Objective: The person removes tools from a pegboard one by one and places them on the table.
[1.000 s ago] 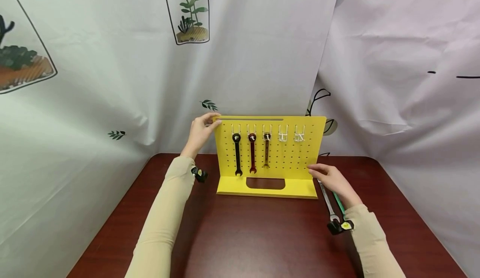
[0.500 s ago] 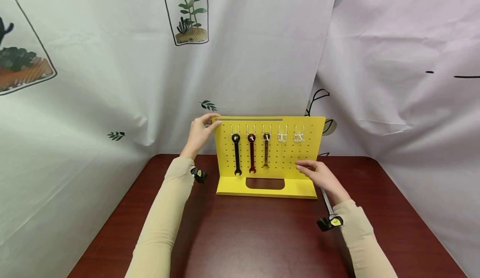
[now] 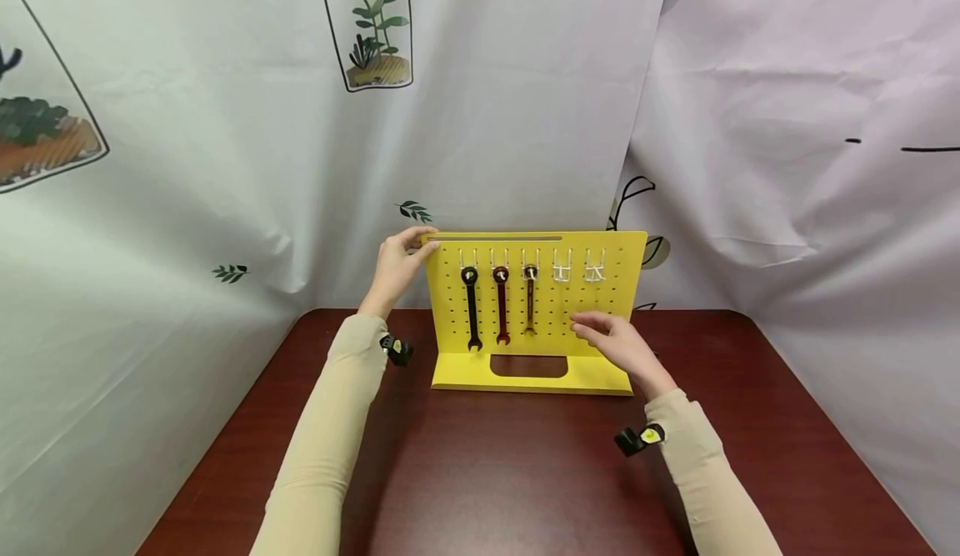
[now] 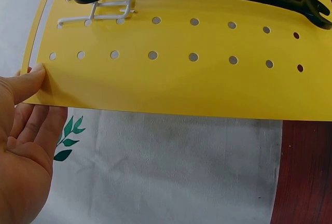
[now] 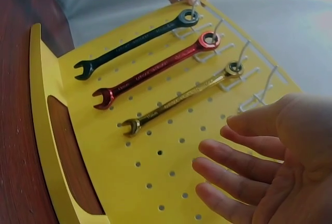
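A yellow pegboard stands upright on its base on the table. My left hand pinches its top left corner, the thumb on the front and the fingers behind, as the left wrist view shows. Three combination wrenches hang from white hooks by their ring ends: a black wrench, a red wrench and a gold-coloured wrench. In front of the board's lower right part, my right hand holds nothing, its fingers loosely spread just below the bare hooks.
To the right of the gold-coloured wrench, two white hooks carry nothing. The dark red-brown table extends in front of the board and to both sides. A pale printed curtain hangs close behind.
My right hand has moved left, from the board's right edge to in front of its holes. The silver and green wrenches on the table's right are now hidden behind my right arm. My left hand stays put.
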`<state>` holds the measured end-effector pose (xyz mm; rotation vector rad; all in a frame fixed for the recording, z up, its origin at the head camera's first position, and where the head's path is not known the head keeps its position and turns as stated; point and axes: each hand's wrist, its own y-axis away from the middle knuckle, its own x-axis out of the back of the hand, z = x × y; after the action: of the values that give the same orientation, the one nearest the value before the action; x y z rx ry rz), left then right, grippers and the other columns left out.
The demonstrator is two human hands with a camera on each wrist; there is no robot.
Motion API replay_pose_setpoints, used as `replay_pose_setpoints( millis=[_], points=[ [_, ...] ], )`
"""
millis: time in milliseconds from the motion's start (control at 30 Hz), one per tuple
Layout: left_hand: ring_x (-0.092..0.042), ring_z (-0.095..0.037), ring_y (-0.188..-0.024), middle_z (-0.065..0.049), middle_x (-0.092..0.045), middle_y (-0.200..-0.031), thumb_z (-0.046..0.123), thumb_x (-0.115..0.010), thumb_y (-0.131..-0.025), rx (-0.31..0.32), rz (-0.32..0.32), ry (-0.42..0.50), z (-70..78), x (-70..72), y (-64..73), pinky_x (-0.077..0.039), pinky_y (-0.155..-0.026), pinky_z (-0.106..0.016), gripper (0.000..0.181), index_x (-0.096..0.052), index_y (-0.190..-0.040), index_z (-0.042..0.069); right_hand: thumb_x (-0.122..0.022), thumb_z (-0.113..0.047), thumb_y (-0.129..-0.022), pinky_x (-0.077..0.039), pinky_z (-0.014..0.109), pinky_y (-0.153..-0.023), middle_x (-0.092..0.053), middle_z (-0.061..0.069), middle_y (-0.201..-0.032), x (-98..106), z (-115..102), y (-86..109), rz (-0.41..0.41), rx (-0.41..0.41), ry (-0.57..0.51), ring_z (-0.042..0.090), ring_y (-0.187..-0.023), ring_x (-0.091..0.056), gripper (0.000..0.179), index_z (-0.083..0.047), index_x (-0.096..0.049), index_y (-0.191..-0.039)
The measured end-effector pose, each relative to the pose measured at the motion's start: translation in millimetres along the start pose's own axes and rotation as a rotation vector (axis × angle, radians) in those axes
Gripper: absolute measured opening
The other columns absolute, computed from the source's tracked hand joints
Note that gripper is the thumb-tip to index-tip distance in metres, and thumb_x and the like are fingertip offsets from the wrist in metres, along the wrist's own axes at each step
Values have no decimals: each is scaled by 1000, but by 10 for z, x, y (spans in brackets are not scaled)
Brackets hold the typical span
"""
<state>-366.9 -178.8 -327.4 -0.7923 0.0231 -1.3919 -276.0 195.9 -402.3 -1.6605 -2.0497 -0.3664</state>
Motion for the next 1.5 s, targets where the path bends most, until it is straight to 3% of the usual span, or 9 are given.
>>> replay_pose_setpoints(
  millis=[800,1500],
  points=[
    [-62,-20,-97,-7,-68,-102,26,-71,-97,3,-5,21,-10,-3,5,-53,-86,-42,28,-72,-122,15,-60,-29,-104,-46,52,-103,-63,15,-133,-225,-131,-260,57,55,-96,34,-124,-58,41,-5,-62,-137],
    [-63,-20,-96,-7,-69,-102,25,-71,-97,-14,0,1,2,9,17,-54,-85,-42,28,-72,-122,14,-59,-25,-104,-45,51,-105,-61,16,-137,-330,-141,-434,55,30,-94,33,-125,-56,40,-5,-59,-139]
  ],
)
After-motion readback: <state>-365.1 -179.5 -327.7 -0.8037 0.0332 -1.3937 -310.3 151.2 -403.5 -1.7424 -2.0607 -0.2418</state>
